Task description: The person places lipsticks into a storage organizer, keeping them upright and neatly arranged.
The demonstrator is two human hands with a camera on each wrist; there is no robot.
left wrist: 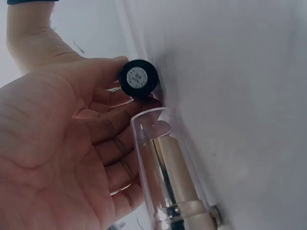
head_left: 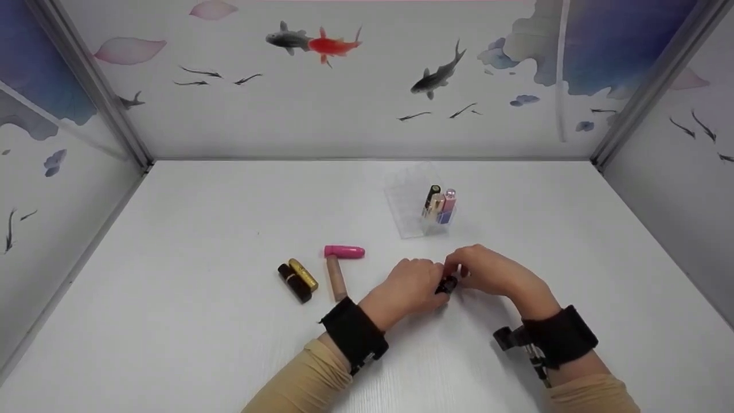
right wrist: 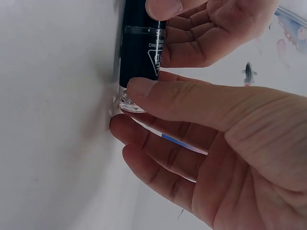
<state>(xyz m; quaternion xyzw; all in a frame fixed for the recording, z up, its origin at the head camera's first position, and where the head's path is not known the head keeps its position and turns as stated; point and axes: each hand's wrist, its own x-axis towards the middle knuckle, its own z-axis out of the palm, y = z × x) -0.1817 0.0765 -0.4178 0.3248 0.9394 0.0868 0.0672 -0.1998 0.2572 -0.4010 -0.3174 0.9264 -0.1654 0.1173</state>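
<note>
Both hands meet over the table around a black lipstick tube (right wrist: pixel 141 50) with white print and a clear end. My left hand (head_left: pixel 412 285) grips one end of it; the right wrist view shows that hand's thumb on the tube. At the clear end, my right hand (head_left: pixel 496 275) pinches it, thumb in front and two fingers spread below. The left wrist view shows the tube's round end label (left wrist: pixel 136 77). A brownish lipstick (head_left: pixel 336 279) lies beside my left wrist, and its clear cover (left wrist: pixel 148 163) looms close in the left wrist view.
Beyond the hands stands a clear organizer (head_left: pixel 403 212) with several lipsticks upright at its right side. A pink lipstick (head_left: pixel 345 252), a gold one (head_left: pixel 304 275) and a black one (head_left: pixel 294 283) lie on the white table (head_left: pixel 189 298). Patterned panels enclose the back and sides.
</note>
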